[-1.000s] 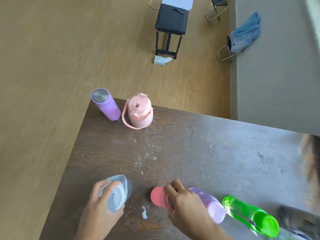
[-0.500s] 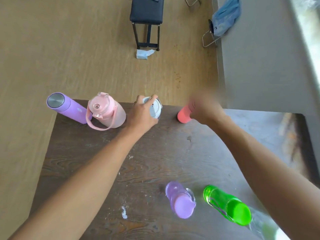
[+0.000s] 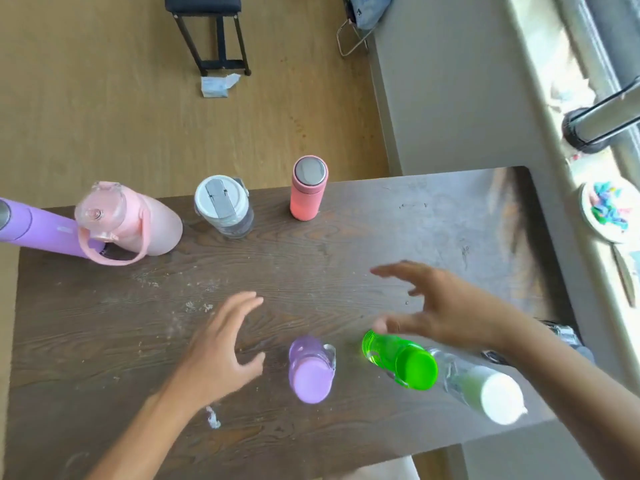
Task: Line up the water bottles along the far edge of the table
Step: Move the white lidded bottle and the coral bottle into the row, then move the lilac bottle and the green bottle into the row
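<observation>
The dark wooden table (image 3: 381,237) fills the frame's middle, with four bottles already along its upper edge: purple flask (image 3: 38,230), pink jug (image 3: 138,223), grey-lidded tumbler (image 3: 223,209) and coral flask (image 3: 308,188). Three stand upright low in the frame: lilac bottle (image 3: 311,370), green bottle (image 3: 401,363) and white-capped bottle (image 3: 485,389). The right hand (image 3: 446,306), fingers spread and empty, hovers directly above the green bottle. The left hand (image 3: 221,348), splayed and empty, sits just left of the lilac bottle.
</observation>
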